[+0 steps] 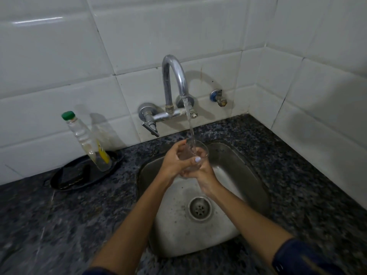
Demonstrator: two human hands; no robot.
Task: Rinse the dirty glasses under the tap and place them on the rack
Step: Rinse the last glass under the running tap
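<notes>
A clear drinking glass is held over the steel sink, its mouth turned up and back toward the tap. Water runs from the curved chrome tap in a thin stream straight into the glass. My left hand grips the glass from the left, thumb across its side. My right hand wraps round its lower part from the right and below. The base of the glass is hidden by my fingers. No rack is in view.
A black round tray on the dark granite counter at left holds a clear bottle with a green cap and a dark sponge. A small valve sticks out of the tiled wall. The sink drain lies below my hands.
</notes>
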